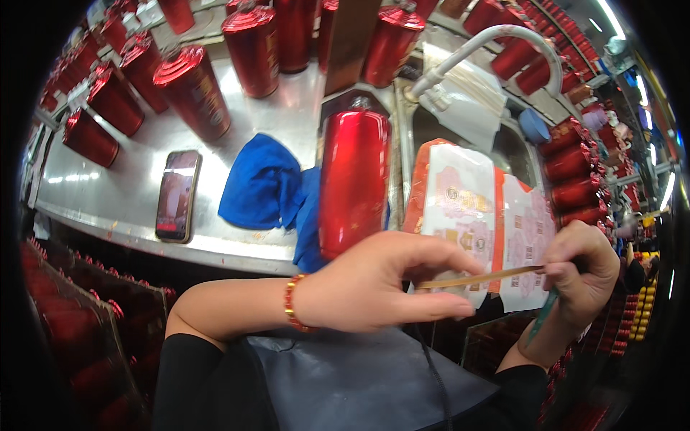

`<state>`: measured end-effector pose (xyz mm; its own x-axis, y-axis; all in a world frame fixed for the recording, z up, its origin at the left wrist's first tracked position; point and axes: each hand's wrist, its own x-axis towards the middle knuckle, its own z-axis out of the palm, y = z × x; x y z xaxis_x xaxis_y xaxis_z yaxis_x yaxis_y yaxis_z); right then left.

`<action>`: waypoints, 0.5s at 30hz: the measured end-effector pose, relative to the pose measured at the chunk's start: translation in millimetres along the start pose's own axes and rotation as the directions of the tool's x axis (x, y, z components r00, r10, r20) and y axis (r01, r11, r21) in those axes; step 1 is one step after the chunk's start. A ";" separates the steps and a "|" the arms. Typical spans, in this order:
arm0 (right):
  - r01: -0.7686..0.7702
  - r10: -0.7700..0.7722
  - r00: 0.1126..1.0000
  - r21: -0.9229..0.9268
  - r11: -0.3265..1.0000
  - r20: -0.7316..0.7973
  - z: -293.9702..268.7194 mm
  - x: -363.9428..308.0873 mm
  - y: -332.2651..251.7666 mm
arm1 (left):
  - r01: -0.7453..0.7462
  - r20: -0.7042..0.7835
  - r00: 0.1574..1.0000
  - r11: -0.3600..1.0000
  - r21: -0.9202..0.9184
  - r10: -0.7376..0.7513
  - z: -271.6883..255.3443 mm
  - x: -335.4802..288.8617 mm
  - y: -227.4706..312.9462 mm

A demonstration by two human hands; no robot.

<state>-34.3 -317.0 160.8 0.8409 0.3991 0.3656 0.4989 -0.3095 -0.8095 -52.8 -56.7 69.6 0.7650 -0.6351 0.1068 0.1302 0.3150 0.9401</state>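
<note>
My right hand (pixel 586 269) pinches one end of a narrow golden-tan strip (pixel 496 276). A thin green piece (pixel 543 316) hangs below those fingers; what it is I cannot make out. The strip runs across to my left hand (pixel 392 280), passing between its thumb and fingers, which are spread apart. A red-and-beaded bracelet circles that wrist. Just beyond the left hand, a shiny red bottle (pixel 353 179) lies or leans with its neck pointing away. Printed white-and-orange sheets (pixel 460 194) rest behind the strip, beside the bottle.
A crumpled blue cloth (pixel 262 183) and a phone (pixel 178 195) lie on the metal table (pixel 79 176). Several red bottles (pixel 192 93) stand along its back. A white curved faucet (pixel 496 34) rises over a sink at the right. Crates of red items (pixel 72 316) sit below left.
</note>
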 end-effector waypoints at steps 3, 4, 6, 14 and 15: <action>-0.154 0.162 0.983 0.091 0.984 -0.087 -14.5 -30.2 27.1 | -0.003 -0.138 0.990 0.982 0.187 0.029 -15.2 -39.5 -1.1; -0.208 0.218 0.974 0.124 0.970 -0.070 -16.0 -38.1 35.5 | 0.030 -0.184 0.983 0.977 0.211 0.009 -18.9 -51.9 -2.9; -0.428 0.435 0.900 0.149 0.892 -0.018 -9.7 -47.0 52.0 | 0.101 -0.308 0.951 0.943 0.317 0.001 -19.7 -72.7 -4.2; -0.050 0.093 0.980 -0.234 0.971 0.174 57.6 -34.2 54.2 | 0.005 -0.199 0.964 0.740 0.673 0.174 -9.9 -71.8 -27.9; 0.017 0.015 0.957 -0.107 0.994 0.291 77.5 -29.5 45.8 | -0.027 -0.163 0.968 0.723 0.690 0.192 -7.8 -68.2 -29.1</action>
<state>-52.5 -276.1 77.3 0.7506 0.6284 0.2040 0.5329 -0.3932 -0.7493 -103.8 -17.1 32.4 0.8681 -0.4393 0.2311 -0.3620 -0.2417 0.9003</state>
